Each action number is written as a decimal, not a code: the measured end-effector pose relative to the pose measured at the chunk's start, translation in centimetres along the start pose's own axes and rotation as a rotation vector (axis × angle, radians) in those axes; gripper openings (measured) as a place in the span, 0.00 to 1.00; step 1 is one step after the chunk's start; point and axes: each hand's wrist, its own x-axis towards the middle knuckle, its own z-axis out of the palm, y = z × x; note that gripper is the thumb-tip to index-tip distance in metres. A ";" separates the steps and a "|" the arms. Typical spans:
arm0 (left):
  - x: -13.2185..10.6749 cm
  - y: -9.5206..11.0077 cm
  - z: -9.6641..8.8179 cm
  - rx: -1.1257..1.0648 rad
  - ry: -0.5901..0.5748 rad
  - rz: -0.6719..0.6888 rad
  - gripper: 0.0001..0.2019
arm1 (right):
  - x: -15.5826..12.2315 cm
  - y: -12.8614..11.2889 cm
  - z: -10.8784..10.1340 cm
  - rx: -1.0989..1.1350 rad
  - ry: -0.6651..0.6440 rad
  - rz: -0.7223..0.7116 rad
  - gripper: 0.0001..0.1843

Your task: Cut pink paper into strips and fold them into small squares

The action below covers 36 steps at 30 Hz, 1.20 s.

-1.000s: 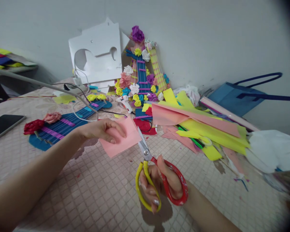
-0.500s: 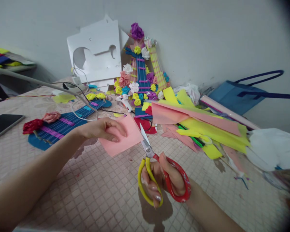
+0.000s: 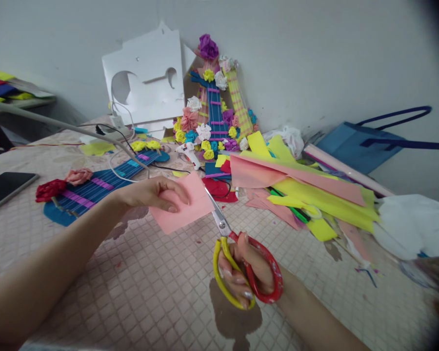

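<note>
The left hand (image 3: 151,195) covers part of the thin pink paper square (image 3: 186,219), and some of its fingers are tucked out of sight. The right hand (image 3: 255,264) is partly hidden by the handles of the red and yellow metal scissors (image 3: 222,225). You can't tell if the blade tips touch the paper. Bunched flowers hide the bottom of the standing blue toy guitar (image 3: 215,114). The left edge cuts off the flat black phone (image 3: 9,190). A brown thing (image 3: 433,280) far right is too blurry to name.
</note>
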 end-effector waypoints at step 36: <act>0.1 0.6 0.7 0.023 -0.049 -0.021 0.11 | 0.5 -0.1 0.1 0.087 -0.066 0.018 0.37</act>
